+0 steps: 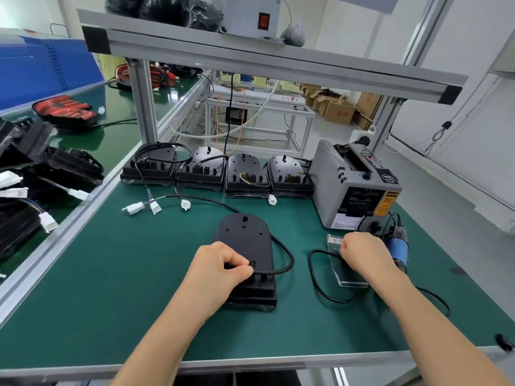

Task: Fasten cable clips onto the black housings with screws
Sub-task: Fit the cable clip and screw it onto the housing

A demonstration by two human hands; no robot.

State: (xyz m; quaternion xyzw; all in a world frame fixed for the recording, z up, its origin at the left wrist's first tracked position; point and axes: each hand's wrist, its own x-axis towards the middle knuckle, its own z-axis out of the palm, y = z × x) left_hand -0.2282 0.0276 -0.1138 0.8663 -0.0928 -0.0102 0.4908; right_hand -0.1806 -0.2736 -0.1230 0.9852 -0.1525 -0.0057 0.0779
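- Left hand lies on the near end of the black housing; its thumb and fingers are curled and pinch a small black cable clip against the housing's top
- Right hand is curled into a fist over a clear plastic tray; whether anything is held inside the fist I cannot tell
- the housing lies flat on the green mat, straight in front of the person, rounded end pointing away; its black cable runs out from under the clip, loops to the right and passes behind the housing toward the back
- an electric screwdriver with a blue band lies just beyond the right hand; its black cord loops on the mat beside the tray
- four more housings stand side by side along the back edge of the mat, cables trailing forward to white connectors
- a grey tape dispenser sits to the right of that row
- on the neighbouring bench to the left, a heap of black housings; farther back, red lamp units
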